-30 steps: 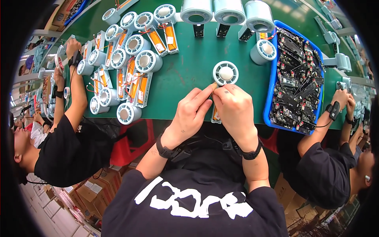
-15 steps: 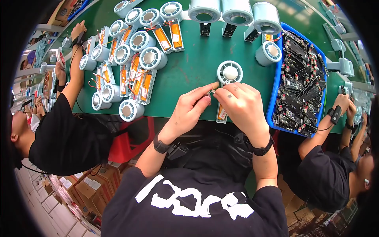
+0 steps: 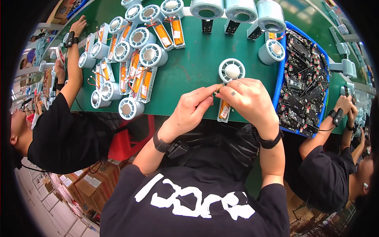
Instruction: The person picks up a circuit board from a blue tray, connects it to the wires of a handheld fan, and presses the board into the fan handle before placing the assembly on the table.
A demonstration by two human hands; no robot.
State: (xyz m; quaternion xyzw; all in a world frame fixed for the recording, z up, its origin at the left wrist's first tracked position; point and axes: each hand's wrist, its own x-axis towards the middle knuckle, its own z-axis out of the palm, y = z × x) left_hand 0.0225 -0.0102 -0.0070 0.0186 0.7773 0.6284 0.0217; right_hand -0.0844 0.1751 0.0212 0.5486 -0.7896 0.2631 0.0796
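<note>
In front of me on the green table (image 3: 189,65) lies a light-blue handheld fan body (image 3: 231,71), its round slotted head pointing away from me. Its open handle, holding an orange battery (image 3: 224,110), points toward me at the table's near edge. My left hand (image 3: 189,112) and my right hand (image 3: 250,100) meet just over the handle, below the head. Both have thumb and forefinger pinched together at one spot. What lies between the fingertips is too small and covered to make out. My right hand hides part of the handle.
Several similar fan bodies (image 3: 153,55) with orange batteries and red wires crowd the left. More stand along the back (image 3: 241,12), and one (image 3: 271,51) lies beside a blue tub (image 3: 281,75) of black circuit boards (image 3: 302,83). Co-workers' arms (image 3: 75,67) reach in at both sides.
My right hand and forearm have turned and shifted slightly right, and the fingertips of both hands stay together over the handle. The whole view has shifted a little.
</note>
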